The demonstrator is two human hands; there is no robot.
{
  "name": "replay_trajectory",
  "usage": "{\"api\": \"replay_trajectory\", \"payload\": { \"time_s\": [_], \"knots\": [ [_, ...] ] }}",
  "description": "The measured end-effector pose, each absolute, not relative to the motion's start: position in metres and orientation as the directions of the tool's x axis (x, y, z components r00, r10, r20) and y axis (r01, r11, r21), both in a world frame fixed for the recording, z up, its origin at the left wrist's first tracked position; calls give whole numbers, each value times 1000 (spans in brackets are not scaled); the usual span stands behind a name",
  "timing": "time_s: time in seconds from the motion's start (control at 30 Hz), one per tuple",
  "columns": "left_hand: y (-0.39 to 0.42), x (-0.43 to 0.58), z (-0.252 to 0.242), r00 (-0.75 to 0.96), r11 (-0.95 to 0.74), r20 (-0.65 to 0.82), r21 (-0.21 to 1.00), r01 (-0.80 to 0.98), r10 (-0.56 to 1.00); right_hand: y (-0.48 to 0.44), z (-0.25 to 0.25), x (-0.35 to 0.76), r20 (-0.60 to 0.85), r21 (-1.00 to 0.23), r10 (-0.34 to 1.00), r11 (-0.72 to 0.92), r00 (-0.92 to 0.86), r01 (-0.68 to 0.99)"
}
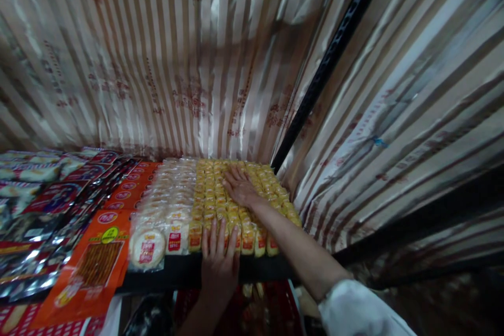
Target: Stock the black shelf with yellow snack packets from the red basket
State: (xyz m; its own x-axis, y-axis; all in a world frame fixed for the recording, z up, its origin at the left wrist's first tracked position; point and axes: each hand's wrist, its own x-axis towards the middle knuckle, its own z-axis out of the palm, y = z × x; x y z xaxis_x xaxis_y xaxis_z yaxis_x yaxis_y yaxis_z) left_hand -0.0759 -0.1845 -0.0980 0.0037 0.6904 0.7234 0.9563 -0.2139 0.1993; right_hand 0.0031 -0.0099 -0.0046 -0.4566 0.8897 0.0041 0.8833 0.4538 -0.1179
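Rows of small yellow-wrapped snack packets (208, 184) stand packed side by side on a dark shelf. My right hand (239, 186) lies flat on top of them toward the back, fingers spread. At the shelf's front edge, my left hand (219, 257) rests with its fingers stretched up against the front packets. Neither hand grips anything. Just left of the yellow packets are rows of clear-wrapped round white rice crackers (147, 248).
Orange snack bags (103, 252) and dark shiny packets (59, 197) fill the shelf's left side. A black metal post (323, 71) rises at the back right corner. Striped plastic sheeting (177, 52) hangs behind. A red box (271, 304) sits below the shelf (181, 268).
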Motion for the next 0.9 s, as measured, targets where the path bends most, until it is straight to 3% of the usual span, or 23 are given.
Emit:
{"api": "replay_trajectory", "payload": {
  "time_s": [0.1, 0.3, 0.47, 0.73, 0.9],
  "knots": [
    [-185, -77, -95, 17, -239, 733, 200, 950, 680, -2, -10, -5, -101, -153, 872, 462, -478, 874],
    [-185, -76, -92, 1, -243, 725, 230, 942, 688, 2, -6, -6, -172, -165, 873, 431, -456, 887],
    [-185, -75, -94, -15, -260, 726, 265, 928, 687, 3, 2, -31, -76, -150, 858, 493, -507, 857],
    [-185, -74, -99, -35, -268, 679, 335, 903, 733, -1, -13, -48, -139, -170, 836, 508, -531, 844],
    [-183, -70, -104, -63, -267, 683, 366, 891, 728, 11, -9, -68, -33, -172, 838, 532, -544, 829]
  ]
}}
